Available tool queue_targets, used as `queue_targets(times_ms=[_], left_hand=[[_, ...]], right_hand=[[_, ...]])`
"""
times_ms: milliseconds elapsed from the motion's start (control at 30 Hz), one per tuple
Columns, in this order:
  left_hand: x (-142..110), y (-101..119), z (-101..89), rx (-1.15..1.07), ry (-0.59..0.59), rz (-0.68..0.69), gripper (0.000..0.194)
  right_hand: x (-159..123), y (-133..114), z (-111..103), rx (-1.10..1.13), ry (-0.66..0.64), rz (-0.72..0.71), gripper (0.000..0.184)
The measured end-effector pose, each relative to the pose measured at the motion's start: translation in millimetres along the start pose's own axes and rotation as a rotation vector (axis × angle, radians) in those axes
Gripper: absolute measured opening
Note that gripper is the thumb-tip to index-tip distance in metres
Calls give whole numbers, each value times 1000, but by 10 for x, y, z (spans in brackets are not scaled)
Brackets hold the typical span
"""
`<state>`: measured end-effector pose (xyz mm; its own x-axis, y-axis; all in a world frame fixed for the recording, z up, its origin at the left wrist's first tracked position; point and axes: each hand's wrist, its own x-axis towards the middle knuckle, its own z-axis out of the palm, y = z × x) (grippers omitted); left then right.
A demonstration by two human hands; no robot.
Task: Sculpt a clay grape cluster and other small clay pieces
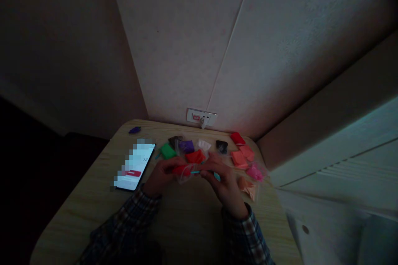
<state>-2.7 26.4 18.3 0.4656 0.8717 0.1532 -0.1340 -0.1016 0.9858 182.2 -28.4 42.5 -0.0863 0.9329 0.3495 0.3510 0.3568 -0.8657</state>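
Note:
My left hand [160, 176] is closed on a small clear bag with a soft red lump [181, 170] inside, above the near side of the table. Facing it, my right hand [220, 180] pinches a thin light-blue tool [195, 172], whose tip reaches the bag's clear end. A wider blue part of the tool shows past the fingers. Whether the tip is inside the bag or against it, I cannot tell. Just behind the hands lie a red packet [195, 156], a green packet [168, 151] and a purple packet [187, 146].
A lit phone [133, 167] lies left on the wooden table [93, 207]. Toward the right are salmon packets [239, 159], a pink packet [255, 172] and a peach packet [247, 187]. A black packet [222, 146] lies further back. The wall behind holds a socket [202, 117].

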Motion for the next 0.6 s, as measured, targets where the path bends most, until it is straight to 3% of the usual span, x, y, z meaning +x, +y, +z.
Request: queue_targets(times_ms=[400,600], left_hand=[[14,-12,12,35,26,-42,30],[22,11,18,73,22,-75,24]], right_hand=[[-26,-27,-54,-285,23,-61,30],[-34,10,-43,-429,66,-93,24]])
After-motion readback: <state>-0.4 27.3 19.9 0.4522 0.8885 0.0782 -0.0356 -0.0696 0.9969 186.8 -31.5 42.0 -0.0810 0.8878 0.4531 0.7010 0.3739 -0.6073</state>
